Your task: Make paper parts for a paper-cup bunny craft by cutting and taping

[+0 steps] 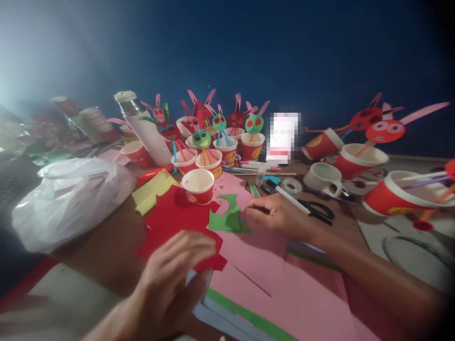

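Note:
My right hand (272,215) is closed, thumb and fingers pinched together at the right edge of a cut piece of green paper (224,221), which has a curved notch. My left hand (174,274) hovers in front of the red paper (174,218), slightly blurred, its curved fingers apart from the thumb and nothing visible in it. Pink paper (249,265) lies beneath the green piece, with more coloured sheets stacked under it. A red and white paper cup (198,187) stands at the far edge of the red paper.
Several paper cups with paper-faced figures, such as a green one (202,139), stand at the back. Black-handled scissors (320,210), a tape roll (292,186), a marker (287,196) and a white mug (323,179) lie right. A white plastic bag (74,199) sits left.

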A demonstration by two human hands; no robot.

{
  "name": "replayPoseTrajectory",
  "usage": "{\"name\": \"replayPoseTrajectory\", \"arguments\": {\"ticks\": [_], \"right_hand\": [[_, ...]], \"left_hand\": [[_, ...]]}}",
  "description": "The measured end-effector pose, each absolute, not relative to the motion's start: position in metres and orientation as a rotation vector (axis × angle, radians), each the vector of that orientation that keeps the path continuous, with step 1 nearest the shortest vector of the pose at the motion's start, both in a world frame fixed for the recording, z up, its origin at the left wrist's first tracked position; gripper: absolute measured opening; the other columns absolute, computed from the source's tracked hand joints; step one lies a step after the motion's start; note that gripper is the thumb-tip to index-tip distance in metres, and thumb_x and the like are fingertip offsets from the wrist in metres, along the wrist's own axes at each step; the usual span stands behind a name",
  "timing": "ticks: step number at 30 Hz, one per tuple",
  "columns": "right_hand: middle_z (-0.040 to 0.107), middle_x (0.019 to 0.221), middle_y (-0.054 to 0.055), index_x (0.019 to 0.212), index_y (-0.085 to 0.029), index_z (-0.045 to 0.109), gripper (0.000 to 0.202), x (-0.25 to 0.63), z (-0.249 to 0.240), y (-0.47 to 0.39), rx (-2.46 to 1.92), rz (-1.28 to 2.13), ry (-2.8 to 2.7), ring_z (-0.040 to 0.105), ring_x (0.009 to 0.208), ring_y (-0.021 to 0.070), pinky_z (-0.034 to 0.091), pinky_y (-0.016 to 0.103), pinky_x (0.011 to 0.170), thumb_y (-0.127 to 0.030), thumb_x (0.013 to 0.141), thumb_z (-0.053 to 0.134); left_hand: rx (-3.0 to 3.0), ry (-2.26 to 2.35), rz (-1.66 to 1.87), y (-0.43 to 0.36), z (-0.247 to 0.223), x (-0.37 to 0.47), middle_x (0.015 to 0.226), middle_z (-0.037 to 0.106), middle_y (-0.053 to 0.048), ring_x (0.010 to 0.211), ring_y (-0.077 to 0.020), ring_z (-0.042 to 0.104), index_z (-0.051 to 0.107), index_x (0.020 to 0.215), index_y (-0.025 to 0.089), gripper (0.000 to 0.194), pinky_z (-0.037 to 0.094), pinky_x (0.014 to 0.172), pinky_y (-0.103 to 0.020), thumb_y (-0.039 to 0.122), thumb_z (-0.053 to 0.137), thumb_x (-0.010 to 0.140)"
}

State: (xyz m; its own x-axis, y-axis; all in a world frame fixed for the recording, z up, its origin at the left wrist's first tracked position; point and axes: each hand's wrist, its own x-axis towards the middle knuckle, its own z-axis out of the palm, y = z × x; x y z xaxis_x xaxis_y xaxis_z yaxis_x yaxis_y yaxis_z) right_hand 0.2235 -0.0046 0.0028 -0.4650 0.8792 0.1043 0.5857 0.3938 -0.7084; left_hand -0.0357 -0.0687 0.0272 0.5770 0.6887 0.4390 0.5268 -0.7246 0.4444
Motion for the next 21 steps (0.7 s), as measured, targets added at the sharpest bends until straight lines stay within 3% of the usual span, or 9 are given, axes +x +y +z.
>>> {"name": "replayPoseTrajectory", "arguments": {"ticks": [2,12,21], "right_hand": [[0.058,0.063,-0.004,0.076,-0.018,0.062,0.027,0.228,0.002,0.000,-1.289,0.823,-2.161,0.049,0.055,0.0093,0.034,0.020,0.054,-0.032,0.091,0.044],[0.063,0.063,-0.004,0.077,-0.020,0.066,0.019,0.225,0.002,-0.005,-1.288,0.779,-2.359,0.055,0.059,0.0102,0.034,0.020,0.055,-0.023,0.084,0.049],[0.070,0.068,0.003,0.068,-0.018,0.065,0.016,0.225,-0.001,-0.006,-1.327,0.577,-2.652,0.060,0.062,0.0158,0.029,0.024,0.053,-0.019,0.077,0.051]], "left_hand": [[2.581,1.029,0.770,-0.045,0.014,-0.030,0.102,0.065,-0.008,0.096,-0.0179,0.058,0.060,0.103,0.016,0.022,0.048,0.084,-0.029,0.012,0.054,0.083],[2.755,1.181,0.344,0.001,-0.018,-0.010,0.116,0.058,-0.011,0.108,-0.0265,0.049,0.058,0.111,0.012,0.028,0.044,0.091,-0.042,0.021,0.049,0.086],[2.697,1.257,0.209,0.002,-0.018,-0.008,0.109,0.057,-0.011,0.100,-0.0258,0.048,0.055,0.113,0.013,0.030,0.045,0.086,-0.041,0.024,0.049,0.086]]}}
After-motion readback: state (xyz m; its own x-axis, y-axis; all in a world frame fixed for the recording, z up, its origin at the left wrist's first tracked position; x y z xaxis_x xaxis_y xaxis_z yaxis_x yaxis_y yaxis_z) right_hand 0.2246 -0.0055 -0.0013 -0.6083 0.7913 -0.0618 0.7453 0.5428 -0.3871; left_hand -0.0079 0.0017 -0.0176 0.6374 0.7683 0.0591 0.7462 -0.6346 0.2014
